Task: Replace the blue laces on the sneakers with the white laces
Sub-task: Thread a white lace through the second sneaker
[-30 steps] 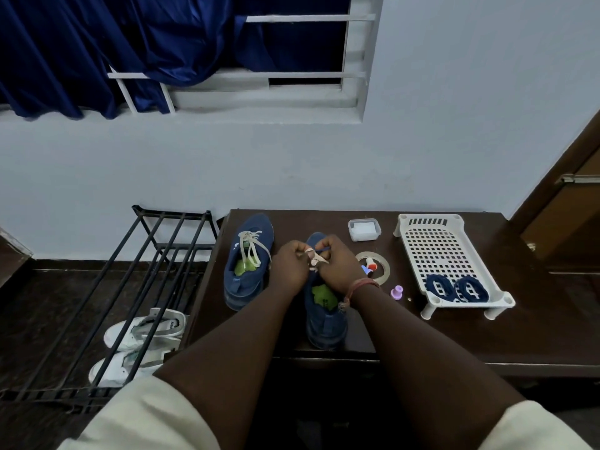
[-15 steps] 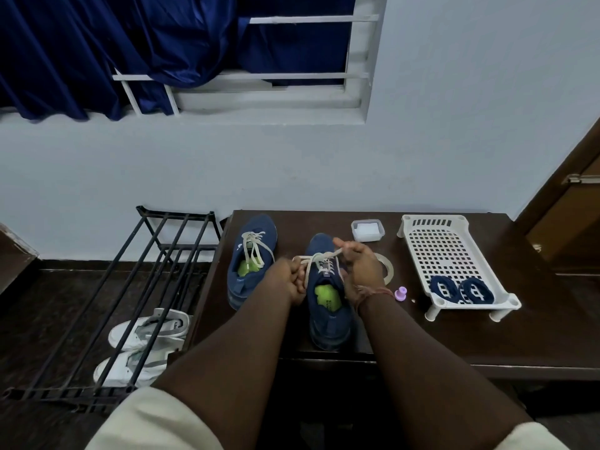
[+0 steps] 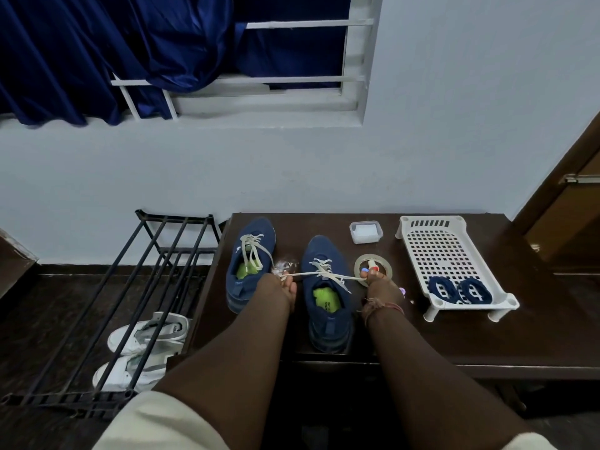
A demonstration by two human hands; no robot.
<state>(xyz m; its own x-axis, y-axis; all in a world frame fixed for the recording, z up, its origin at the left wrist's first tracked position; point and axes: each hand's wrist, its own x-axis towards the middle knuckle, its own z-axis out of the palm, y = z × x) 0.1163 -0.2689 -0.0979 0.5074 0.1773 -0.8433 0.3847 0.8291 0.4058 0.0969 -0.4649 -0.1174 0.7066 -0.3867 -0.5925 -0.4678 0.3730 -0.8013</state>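
Note:
Two blue sneakers with green insoles stand on the dark wooden table (image 3: pixel 535 345). The left sneaker (image 3: pixel 248 264) carries a white lace. The right sneaker (image 3: pixel 328 297) has a white lace (image 3: pixel 324 272) threaded through its eyelets. My left hand (image 3: pixel 284 285) grips one end of that lace to the left of the shoe. My right hand (image 3: pixel 376 280) pinches the other end on the right, so the lace runs taut across the shoe. Two rolled blue laces (image 3: pixel 456 289) lie in the white perforated tray (image 3: pixel 441 248).
A tape roll (image 3: pixel 386 264) lies just beyond my right hand, a small clear box (image 3: pixel 366 232) behind it. A crumpled clear wrapper (image 3: pixel 285 264) sits between the shoes. A black metal rack (image 3: pixel 136 287) with white shoes (image 3: pixel 146 332) stands on the left floor.
My hands moved apart from above the right sneaker's tongue, left hand leftward and right hand rightward, drawing the white lace ends out sideways until taut.

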